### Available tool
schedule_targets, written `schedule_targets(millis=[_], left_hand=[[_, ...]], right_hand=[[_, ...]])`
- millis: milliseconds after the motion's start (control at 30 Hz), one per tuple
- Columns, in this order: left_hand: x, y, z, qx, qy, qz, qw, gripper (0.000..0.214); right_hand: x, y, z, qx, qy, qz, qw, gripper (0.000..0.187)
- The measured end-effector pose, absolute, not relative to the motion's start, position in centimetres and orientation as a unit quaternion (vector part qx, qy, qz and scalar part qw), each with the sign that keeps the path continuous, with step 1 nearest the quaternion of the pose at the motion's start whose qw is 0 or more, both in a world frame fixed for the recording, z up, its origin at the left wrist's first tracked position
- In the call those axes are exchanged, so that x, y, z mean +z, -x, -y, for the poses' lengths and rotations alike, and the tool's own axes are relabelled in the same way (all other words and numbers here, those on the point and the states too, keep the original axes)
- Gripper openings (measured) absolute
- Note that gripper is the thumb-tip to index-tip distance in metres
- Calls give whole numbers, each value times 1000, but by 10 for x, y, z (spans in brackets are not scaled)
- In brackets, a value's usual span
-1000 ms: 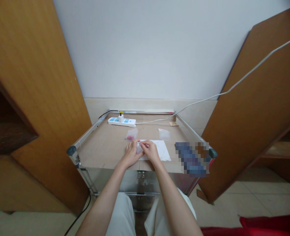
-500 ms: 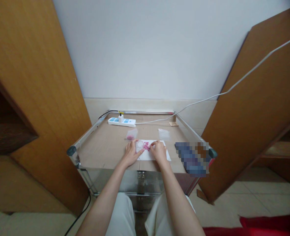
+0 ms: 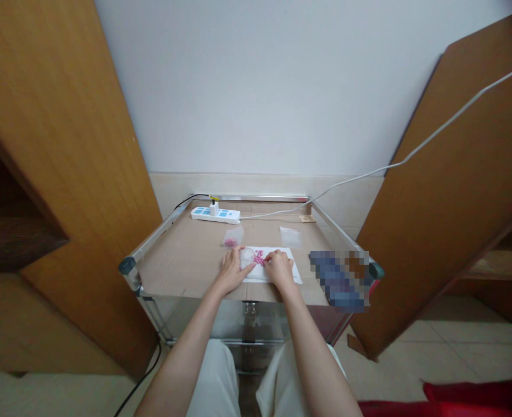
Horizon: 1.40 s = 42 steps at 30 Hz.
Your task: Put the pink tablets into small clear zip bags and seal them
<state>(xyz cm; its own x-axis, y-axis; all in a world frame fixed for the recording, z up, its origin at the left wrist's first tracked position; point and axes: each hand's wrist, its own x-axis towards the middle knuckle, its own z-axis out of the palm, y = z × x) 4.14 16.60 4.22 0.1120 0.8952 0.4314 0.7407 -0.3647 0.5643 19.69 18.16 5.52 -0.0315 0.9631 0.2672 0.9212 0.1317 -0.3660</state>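
Observation:
A white sheet (image 3: pixel 256 277) lies near the front edge of the cardboard-covered table, with several small pink beads (image 3: pixel 259 255) gathered at its middle. On the sheet's left part rests a transparent round dish (image 3: pixel 247 257). My left hand (image 3: pixel 230 271) curves around this dish from the left, fingers at the far side and thumb at the near side. From the right, my right hand (image 3: pixel 279 268) reaches to the beads' edge, its thumb and fingertips pinched together. Whatever sits between those fingertips is too small to make out.
Behind the sheet lie a small bag of pink beads (image 3: pixel 231 237) and a transparent bag (image 3: pixel 290 237). A white power strip (image 3: pixel 215 215) with a plug stands at the back left, its cable running right. A blurred dark flat item (image 3: pixel 336 284) lies at right. Metal rails (image 3: pixel 338 231) edge the table.
My right hand's fingertips have shifted very slightly among the beads. My left hand stays in place at the dish.

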Motion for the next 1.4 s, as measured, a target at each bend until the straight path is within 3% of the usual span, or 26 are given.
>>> schedule_targets(millis=[200, 400, 533, 933, 1133, 1400], left_hand=[[45, -42, -164, 362, -734, -564, 109, 50], [42, -42, -167, 363, -741, -555, 103, 50], [39, -42, -168, 363, -750, -545, 94, 49], [38, -40, -168, 363, -756, -538, 84, 46], [39, -41, -168, 369, -747, -545, 92, 48], [39, -39, -168, 373, -745, -545, 98, 49]], right_hand=[[54, -197, -182, 53, 654, 712, 251, 14], [60, -190, -182, 121, 539, 706, 443, 12], [61, -179, -179, 175, 461, 717, 494, 11], [51, -173, -186, 249, 416, 719, 499, 18], [52, -185, -191, 190, 481, 682, 517, 22], [47, -198, -186, 65, 621, 718, 307, 18]])
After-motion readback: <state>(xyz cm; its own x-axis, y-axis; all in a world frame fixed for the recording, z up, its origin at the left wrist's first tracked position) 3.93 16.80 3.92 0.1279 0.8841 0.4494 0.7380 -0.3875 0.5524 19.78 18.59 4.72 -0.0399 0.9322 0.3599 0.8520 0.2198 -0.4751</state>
